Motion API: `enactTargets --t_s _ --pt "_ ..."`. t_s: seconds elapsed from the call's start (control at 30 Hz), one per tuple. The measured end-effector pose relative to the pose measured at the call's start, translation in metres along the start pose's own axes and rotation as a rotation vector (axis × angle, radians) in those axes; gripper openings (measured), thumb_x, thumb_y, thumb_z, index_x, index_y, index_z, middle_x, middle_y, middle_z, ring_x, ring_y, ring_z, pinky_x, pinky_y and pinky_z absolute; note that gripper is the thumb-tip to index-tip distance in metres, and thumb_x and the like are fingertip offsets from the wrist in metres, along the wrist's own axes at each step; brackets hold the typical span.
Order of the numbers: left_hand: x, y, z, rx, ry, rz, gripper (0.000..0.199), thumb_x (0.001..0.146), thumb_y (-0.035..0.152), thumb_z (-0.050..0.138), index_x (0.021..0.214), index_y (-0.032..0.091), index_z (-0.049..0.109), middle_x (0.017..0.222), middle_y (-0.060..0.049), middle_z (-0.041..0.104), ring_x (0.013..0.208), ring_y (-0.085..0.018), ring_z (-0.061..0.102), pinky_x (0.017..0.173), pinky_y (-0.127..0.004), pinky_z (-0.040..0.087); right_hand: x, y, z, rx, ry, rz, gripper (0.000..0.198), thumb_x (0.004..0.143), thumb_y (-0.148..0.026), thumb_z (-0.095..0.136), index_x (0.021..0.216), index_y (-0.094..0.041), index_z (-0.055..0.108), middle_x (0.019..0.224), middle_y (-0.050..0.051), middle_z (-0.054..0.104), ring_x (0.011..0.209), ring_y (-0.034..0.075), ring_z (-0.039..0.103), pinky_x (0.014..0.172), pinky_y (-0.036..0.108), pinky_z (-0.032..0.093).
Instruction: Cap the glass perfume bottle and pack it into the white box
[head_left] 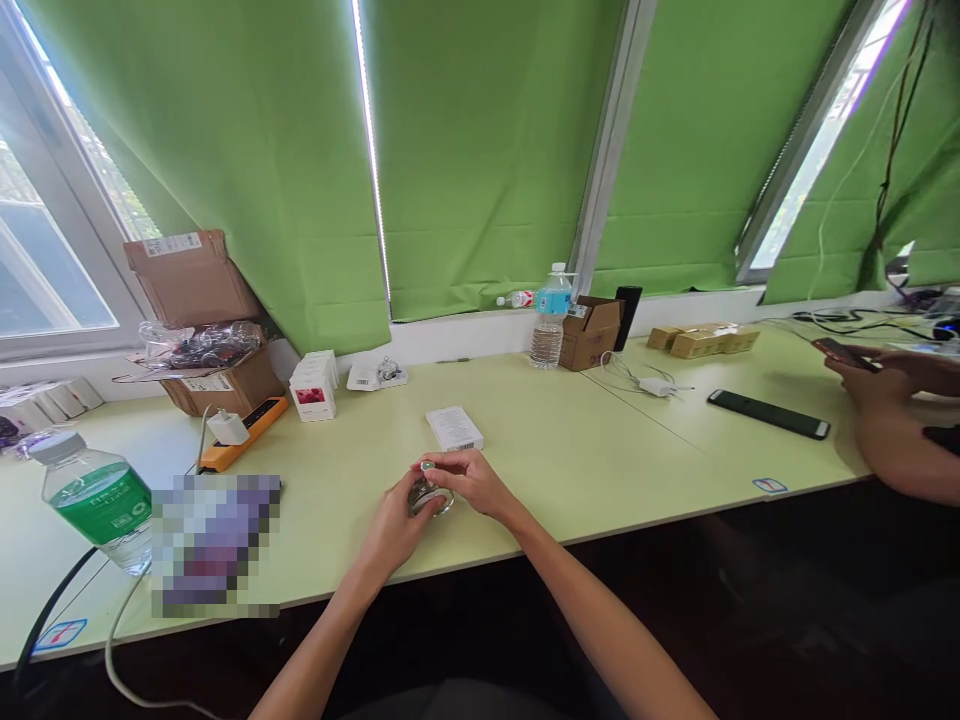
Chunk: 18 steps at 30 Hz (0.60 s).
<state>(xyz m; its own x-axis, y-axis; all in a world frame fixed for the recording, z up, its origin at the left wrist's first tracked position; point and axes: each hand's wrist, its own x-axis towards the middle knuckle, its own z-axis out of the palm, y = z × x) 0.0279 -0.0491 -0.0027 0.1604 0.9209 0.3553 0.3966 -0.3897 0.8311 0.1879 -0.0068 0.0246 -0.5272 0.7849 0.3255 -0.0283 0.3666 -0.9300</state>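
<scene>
My left hand (395,527) curls around the side of a small, round, clear glass-like object (442,500) near the table's front edge. Fingers of my right hand (480,482) are closed at its top, by a small green piece (427,466). Its exact kind is partly hidden by my fingers. Just behind my hands lies a flat white box (454,428) with small print and a barcode. Whether the round object rests on the pale table (525,520) or is slightly lifted, I cannot tell.
At left stand a green-labelled water bottle (101,500), an orange power strip (247,432) and white boxes (313,385). A large water bottle (551,320) and an open carton (591,335) stand behind. Rightward lie a phone (769,413) and another person's hands (885,375).
</scene>
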Motion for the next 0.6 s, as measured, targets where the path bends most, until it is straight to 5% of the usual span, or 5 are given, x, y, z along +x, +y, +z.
enactTargets --t_s 0.6 --pt "0.0004 0.0002 0.0004 -0.006 -0.007 0.017 0.032 0.085 0.033 0.057 0.116 0.023 0.056 0.106 -0.003 0.070 0.096 -0.021 0.066 0.085 -0.033 0.050 0.0008 0.0044 0.0007 0.019 -0.002 -0.024 0.033 0.084 -0.041 0.062 0.104 -0.016 0.071 0.100 0.006 0.071 0.093 0.021 0.065 0.083 0.033 0.052"
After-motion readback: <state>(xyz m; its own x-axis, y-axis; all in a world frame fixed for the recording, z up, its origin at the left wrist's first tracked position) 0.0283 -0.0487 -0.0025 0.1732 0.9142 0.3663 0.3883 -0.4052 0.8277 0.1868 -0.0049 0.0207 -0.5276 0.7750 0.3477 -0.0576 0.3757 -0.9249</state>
